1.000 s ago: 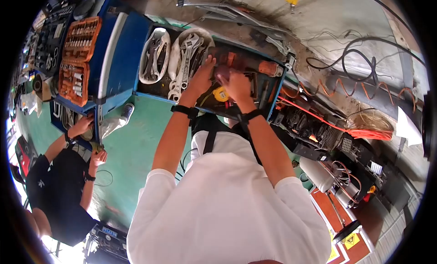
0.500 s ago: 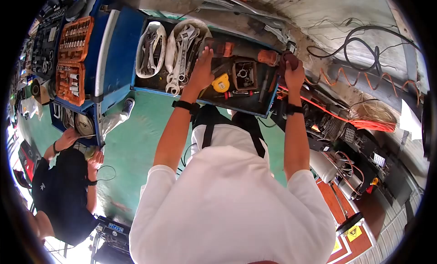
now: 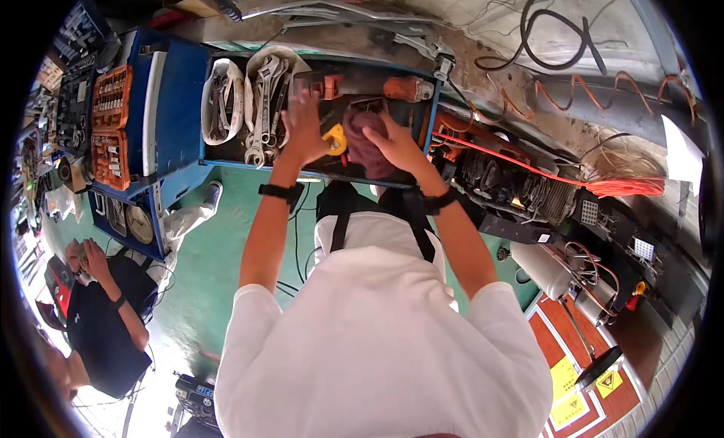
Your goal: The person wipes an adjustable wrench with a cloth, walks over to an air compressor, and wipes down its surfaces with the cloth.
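Note:
In the head view, my right hand [image 3: 400,145] grips a bunched maroon cloth [image 3: 365,144] over the middle of a blue-edged tool drawer [image 3: 241,164]. The cloth covers most of what lies under it. My left hand [image 3: 304,132] is open, its fingers spread and slightly blurred, beside a yellow tape measure [image 3: 336,139]. An orange and black power tool [image 3: 408,88] lies along the drawer's back right, and another orange piece [image 3: 329,86] sits behind my left hand. To the left, a white container holds several wrenches [image 3: 265,106].
A second white container [image 3: 223,102] of tools stands at the drawer's left end. An open orange socket case [image 3: 111,129] rests on the blue cabinet [image 3: 170,106]. Another person [image 3: 105,310] works at lower left. Orange cable [image 3: 626,186] lies on the right.
My right hand has carried the maroon cloth left from the drawer's right edge to its middle. My left hand remains near the tape measure. The view has shifted; the other person's hands have moved.

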